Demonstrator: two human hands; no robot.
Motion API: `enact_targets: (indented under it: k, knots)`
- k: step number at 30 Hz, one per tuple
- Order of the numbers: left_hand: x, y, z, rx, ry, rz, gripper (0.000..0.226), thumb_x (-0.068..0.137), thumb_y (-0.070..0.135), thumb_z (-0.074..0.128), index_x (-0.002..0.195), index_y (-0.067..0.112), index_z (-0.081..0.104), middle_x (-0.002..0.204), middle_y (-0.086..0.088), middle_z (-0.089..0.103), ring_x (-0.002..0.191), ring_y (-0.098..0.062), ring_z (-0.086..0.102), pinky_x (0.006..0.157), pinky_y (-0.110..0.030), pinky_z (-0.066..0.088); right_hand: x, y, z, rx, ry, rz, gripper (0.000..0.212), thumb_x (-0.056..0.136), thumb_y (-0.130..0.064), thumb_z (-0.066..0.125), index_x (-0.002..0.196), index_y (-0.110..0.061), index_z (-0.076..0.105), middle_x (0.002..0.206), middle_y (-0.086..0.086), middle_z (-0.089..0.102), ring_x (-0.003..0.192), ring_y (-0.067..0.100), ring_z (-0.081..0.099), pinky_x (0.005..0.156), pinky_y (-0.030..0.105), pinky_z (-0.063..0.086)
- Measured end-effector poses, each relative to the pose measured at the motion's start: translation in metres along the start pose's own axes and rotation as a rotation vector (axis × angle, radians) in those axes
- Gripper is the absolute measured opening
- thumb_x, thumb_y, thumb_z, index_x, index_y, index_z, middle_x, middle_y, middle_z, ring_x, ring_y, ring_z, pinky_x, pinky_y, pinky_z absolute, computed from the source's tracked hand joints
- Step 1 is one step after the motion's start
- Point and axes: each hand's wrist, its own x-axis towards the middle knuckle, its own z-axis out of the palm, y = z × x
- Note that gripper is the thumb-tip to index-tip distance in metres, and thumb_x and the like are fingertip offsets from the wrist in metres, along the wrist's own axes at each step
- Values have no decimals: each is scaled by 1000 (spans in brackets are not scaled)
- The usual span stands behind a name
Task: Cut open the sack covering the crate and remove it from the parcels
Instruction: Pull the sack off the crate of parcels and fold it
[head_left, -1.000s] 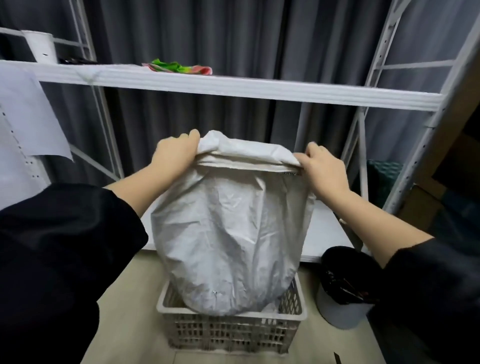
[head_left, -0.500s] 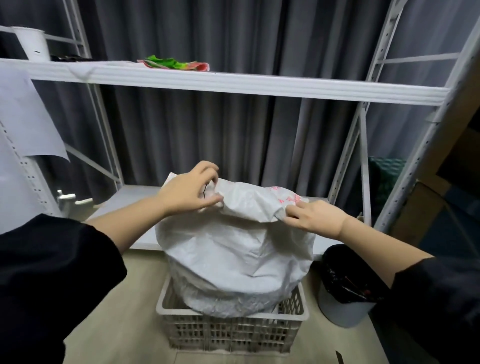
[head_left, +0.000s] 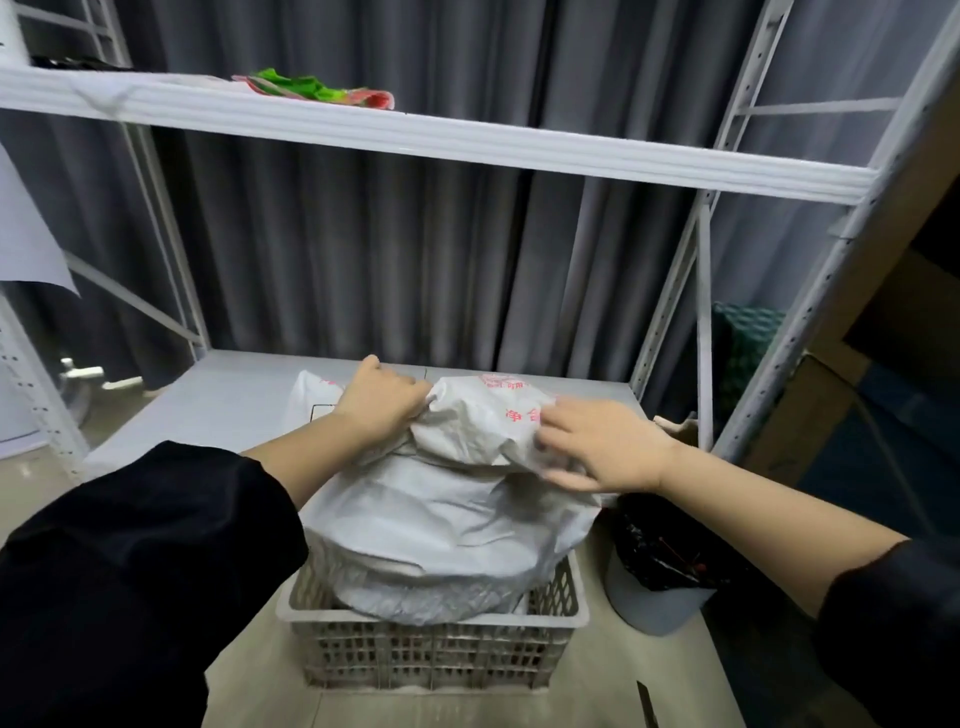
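A white woven sack (head_left: 441, 525) with red print lies crumpled over the top of a pale slatted plastic crate (head_left: 431, 654) on the floor. My left hand (head_left: 379, 402) grips a bunched fold at the sack's top left. My right hand (head_left: 605, 447) lies over the sack's folded top at the right, fingers spread and pressing on the fabric. The sack hides whatever is in the crate; no parcels show.
A white metal shelving rack surrounds the crate, with a low shelf (head_left: 223, 400) behind it and a high shelf (head_left: 467, 148) holding a green and pink item (head_left: 311, 91). A bin with a black liner (head_left: 660, 561) stands right of the crate. Cardboard boxes sit at far right.
The sack was held up tall by both hands; it has been pushed down and now lies collapsed and folded over the crate. Both hands dropped with it.
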Motion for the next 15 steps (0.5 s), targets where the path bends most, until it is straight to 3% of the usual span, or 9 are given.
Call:
enact_targets:
  k: [2, 4, 6, 7, 10, 12, 13, 15]
  knots:
    - [1, -4, -2, 7, 139, 69, 21, 62, 13, 70, 75, 21, 55, 61, 3, 56, 54, -23, 55, 60, -30, 21, 16, 2, 3, 69, -26, 325, 58, 77, -54, 58, 122, -20, 50, 122, 4, 54, 110, 25, 53, 84, 38, 48]
    - [-1, -8, 0, 31, 310, 197, 24, 54, 6, 68, 66, 19, 52, 52, 3, 49, 44, -21, 48, 53, -29, 24, 28, 7, 9, 223, -276, 580, 104, 66, -62, 68, 149, -23, 20, 153, -2, 26, 141, 21, 25, 109, 42, 28]
    - [-5, -8, 4, 72, 444, 306, 25, 59, 2, 62, 76, 17, 51, 55, 1, 49, 47, -21, 46, 53, -29, 31, 34, 12, 16, 324, -478, 678, 130, 56, -65, 76, 152, -27, -4, 160, -6, 6, 148, 20, 7, 116, 49, 15]
    - [-7, -8, 4, 82, 483, 335, 31, 61, 1, 62, 82, 17, 47, 58, 0, 49, 49, -21, 45, 54, -30, 34, 35, 14, 22, 344, -521, 704, 135, 54, -64, 78, 151, -28, -8, 160, -5, 6, 147, 22, 10, 115, 52, 15]
    - [-13, -8, 1, -43, 438, 347, 36, 65, 6, 71, 86, 19, 44, 71, 0, 53, 59, -24, 50, 58, -30, 36, 36, 3, 46, 379, -528, 796, 121, 61, -52, 77, 151, -23, 2, 153, 3, 30, 137, 25, 35, 106, 48, 28]
    - [-17, -9, 0, -344, 176, 208, 33, 73, 31, 72, 97, 21, 51, 104, 0, 55, 90, -25, 57, 71, -31, 38, 35, -3, 61, 314, -481, 828, 86, 72, -41, 70, 142, -17, 27, 140, 6, 44, 128, 27, 43, 100, 43, 33]
    - [-19, -13, 1, -481, -30, 71, 51, 72, 44, 71, 113, 23, 49, 126, -1, 47, 111, -25, 52, 84, -32, 39, 33, -2, 65, 274, -465, 834, 68, 76, -36, 66, 134, -16, 37, 131, 7, 48, 123, 28, 46, 96, 42, 35]
    - [-23, -27, 5, -497, -359, -112, 104, 62, 57, 74, 146, 26, 21, 155, -4, 18, 138, -24, 32, 107, -40, 31, 28, 0, 66, 257, -444, 849, 46, 80, -28, 61, 121, -15, 46, 120, 8, 50, 116, 30, 49, 86, 38, 39]
